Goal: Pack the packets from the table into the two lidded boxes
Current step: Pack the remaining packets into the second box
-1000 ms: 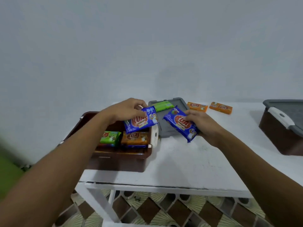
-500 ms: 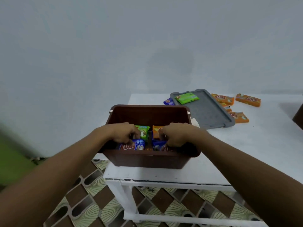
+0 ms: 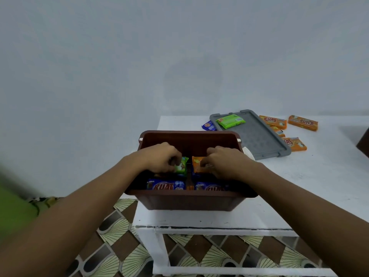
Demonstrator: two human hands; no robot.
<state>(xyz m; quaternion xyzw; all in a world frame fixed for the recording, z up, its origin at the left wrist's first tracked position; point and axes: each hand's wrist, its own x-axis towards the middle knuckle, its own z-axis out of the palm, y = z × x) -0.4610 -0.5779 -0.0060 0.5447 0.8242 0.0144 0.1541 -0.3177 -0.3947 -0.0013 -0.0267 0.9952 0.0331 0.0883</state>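
Observation:
The open brown box [image 3: 189, 200] stands at the table's near left corner, and both my hands are inside it. My left hand [image 3: 159, 158] has its fingers curled on the green packet [image 3: 182, 165] at the back of the box. My right hand [image 3: 223, 162] is closed on the orange packet [image 3: 196, 163] beside it. Two blue packets [image 3: 166, 184] [image 3: 211, 186] lie side by side along the box's front wall, free of my hands. Behind the box to the right lies the grey lid [image 3: 257, 136], with another green packet [image 3: 230, 120] on it.
A blue packet [image 3: 208, 125] lies at the lid's left edge. Several orange packets [image 3: 302, 122] are scattered on the white table [image 3: 299, 186] right of the lid. A dark box corner [image 3: 363, 144] shows at the right edge. Patterned floor tiles lie below.
The two blue packets that my hands carried now lie at the front of the box. Both hands have let them go and moved back onto the green and orange packets.

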